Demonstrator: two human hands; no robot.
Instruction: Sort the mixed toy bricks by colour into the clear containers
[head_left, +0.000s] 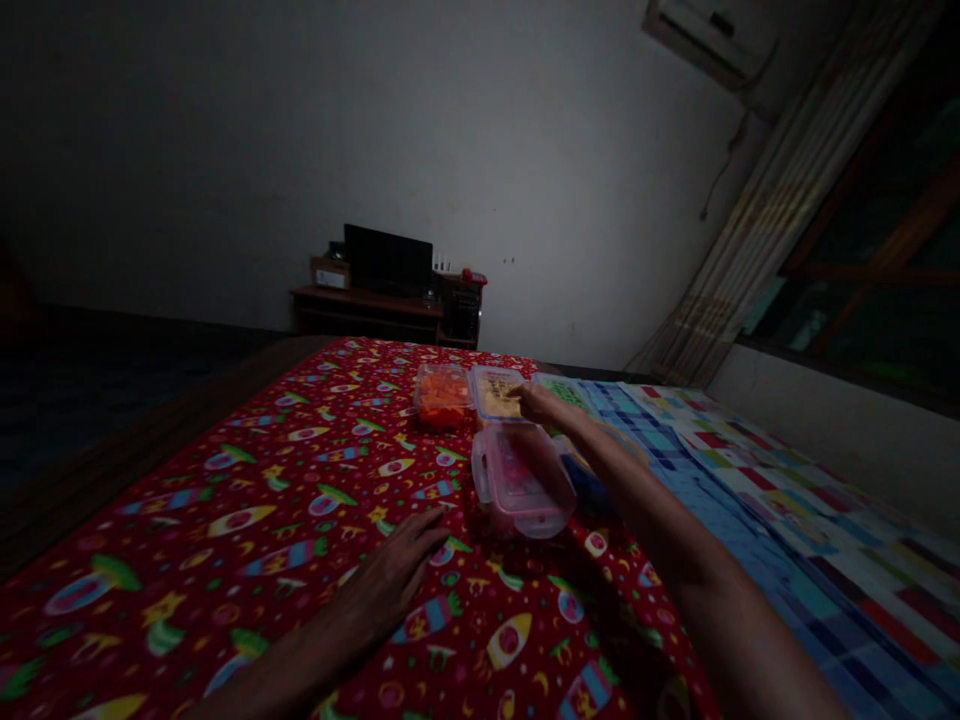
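Observation:
My left hand (409,550) lies flat on the red patterned cloth (247,520), fingers stretched out, holding nothing. My right hand (538,403) reaches forward over a clear box of yellow pieces (489,392). One fingertip points toward the yellow contents; the other fingers are too dark and small to make out. Left of that box stands a clear box of orange pieces (442,397), and to its right a box of green pieces (564,390). Nearer me is a box with a clear, pinkish clip lid (525,480). My forearm partly hides a dark blue container (589,485) beside it.
A blue checked cloth (720,540) and a multicoloured patchwork cloth (795,480) spread to the right. Against the far wall, a desk (367,303) carries a black monitor (388,260) and a cardboard box (331,273). A curtain (750,230) hangs by the window at right.

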